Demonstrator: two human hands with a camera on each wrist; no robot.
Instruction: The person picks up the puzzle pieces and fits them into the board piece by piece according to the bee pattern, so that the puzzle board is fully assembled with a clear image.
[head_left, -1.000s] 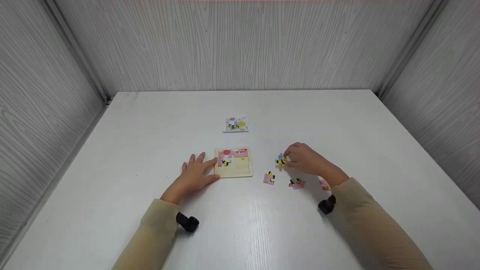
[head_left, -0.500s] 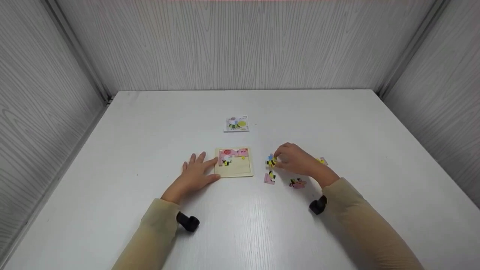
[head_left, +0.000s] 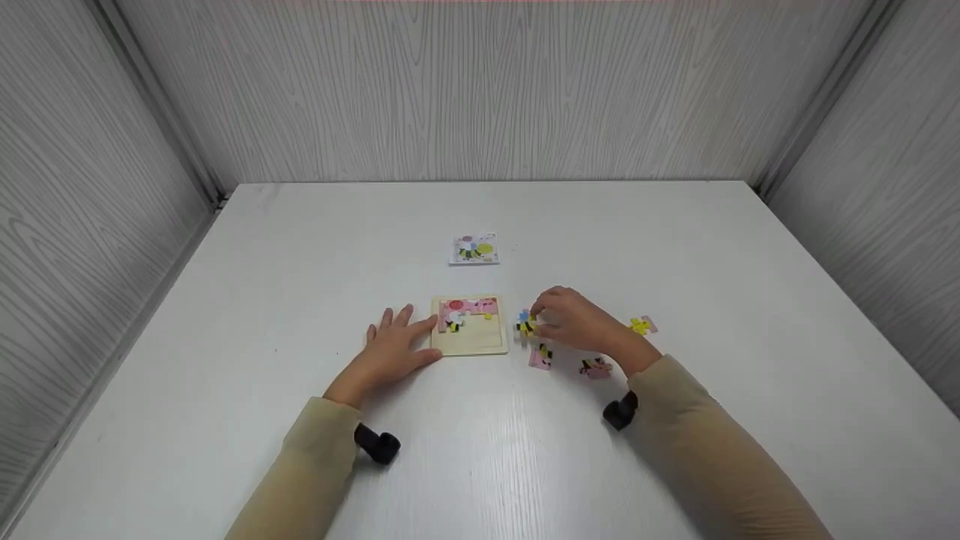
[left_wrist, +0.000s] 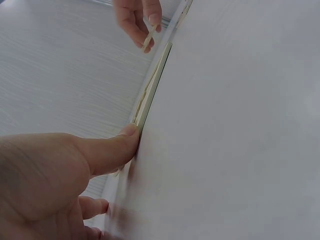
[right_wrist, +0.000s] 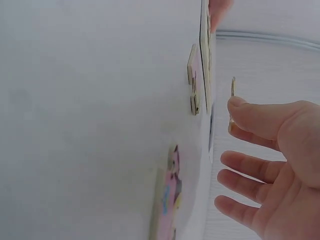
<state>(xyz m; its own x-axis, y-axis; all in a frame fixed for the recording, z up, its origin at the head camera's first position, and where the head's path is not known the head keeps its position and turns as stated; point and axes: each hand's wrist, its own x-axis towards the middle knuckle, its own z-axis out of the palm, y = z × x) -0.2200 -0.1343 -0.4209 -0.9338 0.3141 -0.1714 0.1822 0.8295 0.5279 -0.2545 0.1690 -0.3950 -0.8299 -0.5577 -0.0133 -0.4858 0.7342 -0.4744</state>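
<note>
My right hand (head_left: 576,321) pinches a jigsaw puzzle piece (head_left: 523,325), blue, yellow and black, between thumb and index finger. In the right wrist view the piece (right_wrist: 233,86) is edge-on and raised off the table, the other fingers extended. Just left of it lies a square wooden puzzle tray (head_left: 472,343), with pink pieces fitted along its top and left side and bare wood lower right. My left hand (head_left: 390,351) lies at the tray's left edge with fingers spread. Its thumb (left_wrist: 117,150) touches the tray's edge in the left wrist view.
Loose puzzle pieces lie on the white table: a pink one (head_left: 540,357) below the held piece, another pink one (head_left: 595,367) to its right, and a yellow and pink one (head_left: 643,325) beyond the right wrist. A bee picture card (head_left: 474,249) lies behind the tray.
My right hand has moved left with the pinched piece, from above the loose pieces to close beside the tray. The yellow and pink piece has come into full view. My left hand stays put.
</note>
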